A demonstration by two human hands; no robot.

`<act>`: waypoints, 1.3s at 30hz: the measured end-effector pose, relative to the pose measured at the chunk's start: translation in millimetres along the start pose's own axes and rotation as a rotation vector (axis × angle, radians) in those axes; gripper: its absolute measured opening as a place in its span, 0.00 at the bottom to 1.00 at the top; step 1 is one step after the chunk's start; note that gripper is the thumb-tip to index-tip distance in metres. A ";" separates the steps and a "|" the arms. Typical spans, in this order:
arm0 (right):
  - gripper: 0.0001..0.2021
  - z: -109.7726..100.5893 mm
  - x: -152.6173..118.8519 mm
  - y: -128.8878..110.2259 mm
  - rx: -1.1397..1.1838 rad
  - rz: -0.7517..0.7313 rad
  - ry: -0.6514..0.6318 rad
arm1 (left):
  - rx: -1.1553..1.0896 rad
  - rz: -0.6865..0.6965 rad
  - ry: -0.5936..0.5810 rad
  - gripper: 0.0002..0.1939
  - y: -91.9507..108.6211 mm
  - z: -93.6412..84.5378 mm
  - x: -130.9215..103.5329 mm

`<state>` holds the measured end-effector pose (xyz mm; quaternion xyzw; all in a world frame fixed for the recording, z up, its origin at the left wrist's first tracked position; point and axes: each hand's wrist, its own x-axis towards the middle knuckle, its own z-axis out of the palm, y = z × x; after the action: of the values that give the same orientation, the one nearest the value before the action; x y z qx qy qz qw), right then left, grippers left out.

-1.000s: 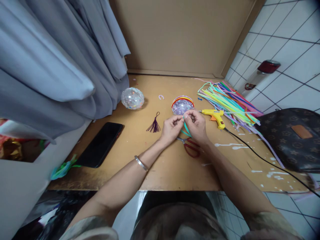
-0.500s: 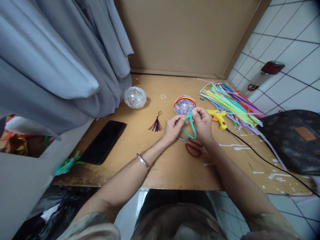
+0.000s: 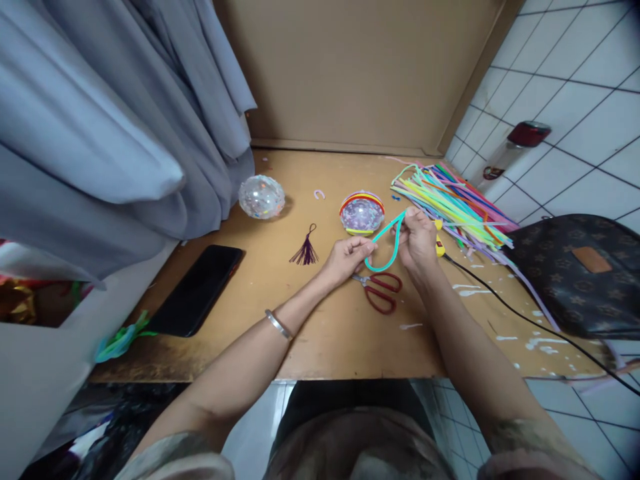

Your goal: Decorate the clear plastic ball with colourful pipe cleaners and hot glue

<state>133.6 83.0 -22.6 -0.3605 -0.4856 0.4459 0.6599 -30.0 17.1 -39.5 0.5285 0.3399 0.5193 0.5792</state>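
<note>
A turquoise pipe cleaner (image 3: pixel 396 252) forms a loop between my two hands. My left hand (image 3: pixel 347 259) pinches it at the loop's left side, and my right hand (image 3: pixel 419 241) pinches it at the upper right. Beneath the loop lie red-handled scissors (image 3: pixel 383 293). Just beyond my hands sits a clear ball (image 3: pixel 362 215) with red, yellow and purple bands. A yellow glue gun (image 3: pixel 440 244) is partly hidden behind my right hand. To the left of my left hand lies a dark purple tassel (image 3: pixel 305 251).
Another clear speckled ball (image 3: pixel 262 198) rests by the grey curtain (image 3: pixel 200 133). A black phone (image 3: pixel 197 291) is at the left, many coloured pipe cleaners (image 3: pixel 450 200) at the back right. A dark bag (image 3: pixel 590 287) stands right, with a black cord crossing the table (image 3: pixel 320 340).
My hands have moved apart, my right hand rightward over the glue gun. The turquoise loop is wider and more exposed. The whole view has shifted slightly.
</note>
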 end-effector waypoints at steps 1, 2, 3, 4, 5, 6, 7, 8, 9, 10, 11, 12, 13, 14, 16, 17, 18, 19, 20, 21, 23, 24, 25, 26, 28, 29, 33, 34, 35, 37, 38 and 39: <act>0.23 0.3 -0.1 0.7 0.011 0.010 0.009 | -0.002 -0.004 0.000 0.29 0.2 -0.2 0.1; 0.23 0.4 -0.2 1.1 0.018 0.020 0.016 | -0.003 -0.007 0.000 0.29 0.6 -0.4 -0.1; 0.23 0.3 -0.1 1.4 0.020 0.029 0.020 | -0.003 -0.009 0.000 0.29 1.2 -0.5 -0.4; 0.22 0.1 0.0 1.4 0.018 0.036 0.020 | -0.002 -0.011 0.000 0.29 1.9 -0.6 -0.8; 0.22 -0.2 0.2 1.2 0.015 0.041 0.015 | 0.005 -0.015 -0.002 0.29 2.6 -0.6 -1.3; 0.22 -0.4 0.2 0.8 0.013 0.047 0.002 | 0.016 -0.020 -0.007 0.29 3.2 -0.5 -1.8; 0.23 -0.4 0.1 0.1 0.011 0.057 -0.019 | 0.030 -0.023 -0.009 0.28 3.8 -0.5 -2.2; 0.23 0.1 -0.3 -0.8 0.011 0.072 -0.045 | 0.044 -0.023 -0.011 0.28 4.4 -0.4 -2.5; 0.22 1.0 -1.2 -2.1 0.011 0.092 -0.074 | 0.058 -0.019 -0.010 0.28 5.0 -0.3 -2.7; 0.22 2.5 -2.6 -3.6 0.011 0.113 -0.102 | 0.072 -0.007 -0.004 0.28 5.7 -0.3 -2.8; 0.22 4.7 -4.5 -5.4 0.011 0.130 -0.126 | 0.085 0.014 0.010 0.28 6.6 -0.2 -2.9; 0.21 7.4 -7.0 -7.5 0.011 0.143 -0.147 | 0.094 0.042 0.030 0.27 7.4 -0.1 -3.0; 0.21 10.5 -10.0 -9.8 0.007 0.147 -0.167 | 0.101 0.073 0.056 0.27 8.2 -0.2 -2.9; 0.21 13.9 -13.4 -12.1 -0.003 0.147 -0.190 | 0.104 0.103 0.086 0.26 8.8 -0.3 -2.8; 0.20 20.9 -21.0 -16.4 -0.058 0.128 -0.243 | 0.095 0.150 0.151 0.26 9.0 -1.0 -2.1; 0.18 24.3 -24.8 -18.2 -0.103 0.108 -0.269 | 0.087 0.161 0.180 0.26 8.5 -1.6 -1.5; 0.17 27.3 -28.3 -19.5 -0.155 0.084 -0.292 | 0.081 0.167 0.205 0.27 7.7 -2.4 -0.9; 0.16 30.0 -31.3 -20.4 -0.207 0.059 -0.308 | 0.081 0.170 0.228 0.27 6.6 -3.3 -0.1; 0.15 32.3 -33.9 -20.9 -0.254 0.037 -0.318 | 0.084 0.170 0.246 0.27 5.4 -4.2 0.5; 0.13 34.0 -35.8 -20.9 -0.292 0.020 -0.323 | 0.090 0.169 0.259 0.27 4.2 -5.1 1.1; 0.11 36.0 -37.8 -20.3 -0.336 0.007 -0.325 | 0.102 0.166 0.274 0.27 2.6 -6.6 1.7; 0.11 36.4 -38.2 -19.8 -0.347 0.006 -0.323 | 0.104 0.163 0.276 0.27 2.3 -7.1 1.7; 0.10 36.5 -38.2 -19.2 -0.351 0.007 -0.320 | 0.103 0.161 0.276 0.27 2.4 -7.4 1.4; 0.10 36.5 -38.0 -18.5 -0.352 0.008 -0.316 | 0.099 0.161 0.275 0.27 2.9 -7.4 1.1; 0.10 36.0 -37.3 -17.2 -0.346 0.013 -0.306 | 0.092 0.160 0.269 0.28 4.8 -6.9 0.2; 0.10 35.8 -37.0 -16.6 -0.343 0.015 -0.300 | 0.088 0.156 0.267 0.28 6.0 -6.4 0.0; 0.09 34.6 -36.4 -16.4 -0.322 0.029 -0.297 | 0.070 0.114 0.284 0.28 9.1 -4.8 1.6; 0.10 34.4 -36.5 -17.1 -0.306 0.041 -0.303 | 0.061 0.105 0.292 0.28 9.4 -4.8 2.4; 0.10 34.3 -36.8 -18.2 -0.283 0.057 -0.308 | 0.051 0.097 0.294 0.27 9.4 -4.9 3.2; 0.10 34.7 -37.5 -21.1 -0.228 0.098 -0.316 | 0.028 0.087 0.279 0.26 9.3 -5.5 4.7; 0.10 35.0 -37.8 -22.6 -0.204 0.118 -0.316 | 0.016 0.088 0.266 0.26 9.2 -5.9 5.1; 0.10 35.4 -38.1 -24.1 -0.186 0.134 -0.315 | 0.006 0.092 0.252 0.25 9.2 -6.1 5.4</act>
<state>100.4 40.5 -3.3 -0.3772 -0.5968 0.4930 0.5084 -36.8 22.9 -31.1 0.4760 0.3870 0.6066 0.5057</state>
